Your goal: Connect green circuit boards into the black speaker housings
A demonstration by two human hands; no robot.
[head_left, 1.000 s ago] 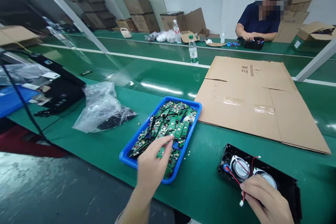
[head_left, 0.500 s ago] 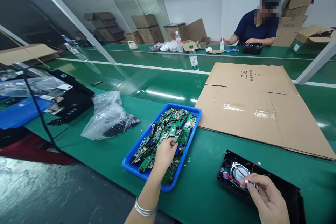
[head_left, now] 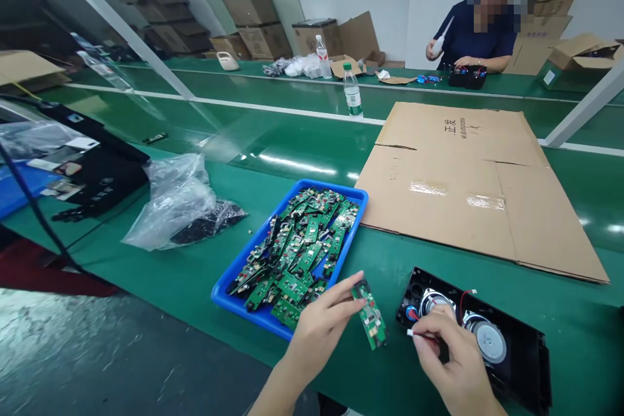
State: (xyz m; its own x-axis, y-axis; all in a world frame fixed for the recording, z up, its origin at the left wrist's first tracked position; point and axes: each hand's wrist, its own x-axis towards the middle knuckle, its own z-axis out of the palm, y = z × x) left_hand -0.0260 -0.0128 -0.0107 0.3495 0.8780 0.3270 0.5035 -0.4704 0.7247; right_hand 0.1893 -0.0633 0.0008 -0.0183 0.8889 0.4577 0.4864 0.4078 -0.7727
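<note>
My left hand (head_left: 324,322) grips a small green circuit board (head_left: 371,320) by its upper end, between the tray and the speaker housing. In my right hand (head_left: 451,354) a white plug (head_left: 410,333) on red wires is pinched between thumb and finger. Beneath that hand lies the black speaker housing (head_left: 524,361), its inner side up, with a round silver speaker (head_left: 490,340) showing and a second one partly covered by my fingers. A blue tray (head_left: 228,304) full of green circuit boards (head_left: 292,286) stands left of the housing.
A flattened cardboard sheet (head_left: 453,208) lies behind the housing. Left of the tray is a clear plastic bag (head_left: 170,201) with dark contents. A water bottle (head_left: 353,94) stands further back. Across the bench a co-worker (head_left: 478,32) holds a white squeeze bottle (head_left: 439,45).
My left hand has come out of the tray to the right with one circuit board. My right hand, still pinching the plug, has moved left. The co-worker has raised the white bottle.
</note>
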